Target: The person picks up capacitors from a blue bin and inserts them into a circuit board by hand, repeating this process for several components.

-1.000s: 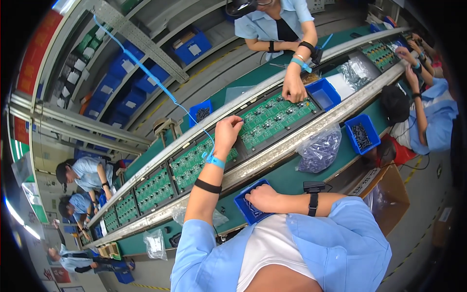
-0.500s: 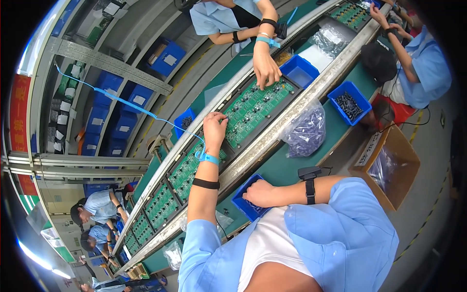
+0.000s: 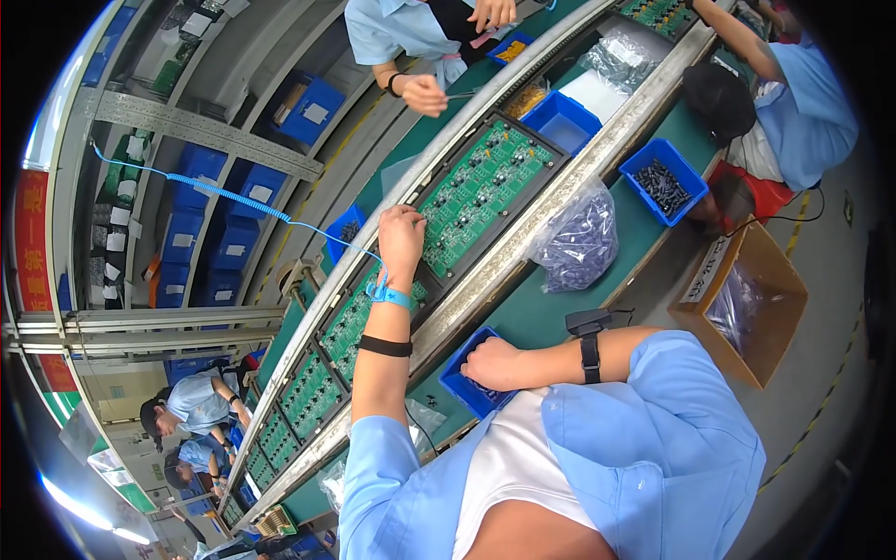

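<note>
Circuit board (image 3: 485,191), head view: lies flat in a dark frame (image 3: 509,224) on the conveyor (image 3: 504,261), just right of the left hand (image 3: 401,245). That hand is at the board's left edge, fingers curled narrow; can't tell if it touches or pinches anything. Right hand (image 3: 493,364) is well apart from the board, on the near side of the conveyor, fingers down in a small blue bin (image 3: 452,375). Fingertips hidden, so can't tell wide, narrow or holding.

Board is rectangular, green, dotted with small black parts, some yellow near the far end. Conveyor rails are pale, near one worn and blotchy. Surface (image 3: 523,313) is smooth green. Left wrist wears a blue band (image 3: 390,295) with a coiled blue cord (image 3: 224,194).

Containers: bin at the right hand has small bluish-purple pieces. Clear plastic bag (image 3: 579,247), crinkled and bulging, holds purplish pieces. Plastic blue tub (image 3: 686,208) beside it is loaded with dark parts. Cardboard box (image 3: 781,327), open-topped, contains clear plastic.
</note>
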Tool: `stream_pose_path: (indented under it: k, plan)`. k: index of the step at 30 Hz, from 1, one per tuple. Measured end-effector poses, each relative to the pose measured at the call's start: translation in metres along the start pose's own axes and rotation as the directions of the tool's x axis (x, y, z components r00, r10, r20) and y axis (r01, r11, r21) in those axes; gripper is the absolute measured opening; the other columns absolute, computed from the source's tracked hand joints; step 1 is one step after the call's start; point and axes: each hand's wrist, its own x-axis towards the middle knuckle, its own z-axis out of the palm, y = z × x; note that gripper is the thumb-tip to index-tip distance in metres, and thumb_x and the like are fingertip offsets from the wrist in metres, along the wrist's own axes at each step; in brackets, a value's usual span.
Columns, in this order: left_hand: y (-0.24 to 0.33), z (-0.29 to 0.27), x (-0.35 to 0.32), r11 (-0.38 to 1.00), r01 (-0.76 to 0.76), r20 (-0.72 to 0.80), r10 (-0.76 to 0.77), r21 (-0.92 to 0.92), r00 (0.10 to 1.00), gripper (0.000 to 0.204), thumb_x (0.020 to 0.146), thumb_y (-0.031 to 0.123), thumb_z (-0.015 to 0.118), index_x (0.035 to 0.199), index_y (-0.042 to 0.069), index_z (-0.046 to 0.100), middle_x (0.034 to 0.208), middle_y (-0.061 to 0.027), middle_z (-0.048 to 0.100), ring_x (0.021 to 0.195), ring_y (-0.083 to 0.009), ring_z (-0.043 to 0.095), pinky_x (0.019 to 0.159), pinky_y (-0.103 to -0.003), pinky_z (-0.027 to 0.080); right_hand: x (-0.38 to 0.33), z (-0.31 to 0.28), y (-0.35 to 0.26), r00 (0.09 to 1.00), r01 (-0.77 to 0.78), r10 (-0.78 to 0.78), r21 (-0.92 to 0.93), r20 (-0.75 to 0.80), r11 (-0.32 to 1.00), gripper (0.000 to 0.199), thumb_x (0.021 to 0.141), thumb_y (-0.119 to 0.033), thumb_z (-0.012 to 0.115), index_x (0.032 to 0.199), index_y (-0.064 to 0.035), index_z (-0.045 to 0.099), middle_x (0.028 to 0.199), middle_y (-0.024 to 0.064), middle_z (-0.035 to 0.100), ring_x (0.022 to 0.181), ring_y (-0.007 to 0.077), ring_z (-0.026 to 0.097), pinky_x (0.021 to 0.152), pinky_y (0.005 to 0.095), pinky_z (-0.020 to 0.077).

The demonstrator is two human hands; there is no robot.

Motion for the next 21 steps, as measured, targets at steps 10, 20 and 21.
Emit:
stream_pose_path:
  k: [10,20,21]
  plan:
    - [-0.0044,0.0006,0.0086,0.998,-0.01,0.05,0.007,0.061,0.999,0.009,0.079,0.01,0.08,0.086,0.005,0.081,0.104,-0.0119,0.075,0.106,-0.0335,0.066,0.099,-0.043,0.052,0.002,-0.0039,-0.0023,1.0,0.002,-0.002,0.012,0.0,1.0,0.022,0.088,-0.018,0.061,0.1,-0.0068,0.076,0.09,0.0139,0.076,0.087,0.033,0.075,0.074,0.0473,0.0582]
    - [-0.0033,0.001,0.0109,0.997,-0.003,0.078,-0.003,0.071,0.997,0.011,0.079,0.009,0.081,0.088,0.003,0.08,0.107,-0.0127,0.075,0.107,-0.0343,0.067,0.099,-0.043,0.052,0.0017,-0.0025,-0.0024,1.0,0.012,-0.012,0.017,-0.006,1.0,0.02,0.088,-0.018,0.062,0.098,-0.0059,0.075,0.089,0.0141,0.075,0.086,0.0338,0.075,0.073,0.048,0.0571]
    - [-0.0044,0.0013,0.0107,0.997,-0.003,0.078,-0.002,0.071,0.997,0.011,0.079,0.009,0.081,0.088,0.003,0.08,0.107,-0.0127,0.075,0.107,-0.0343,0.067,0.099,-0.043,0.052,0.0016,-0.0022,-0.0025,1.0,0.016,-0.015,0.015,-0.01,1.0,0.02,0.088,-0.018,0.062,0.097,-0.0058,0.075,0.089,0.0141,0.075,0.086,0.0339,0.075,0.073,0.048,0.057]
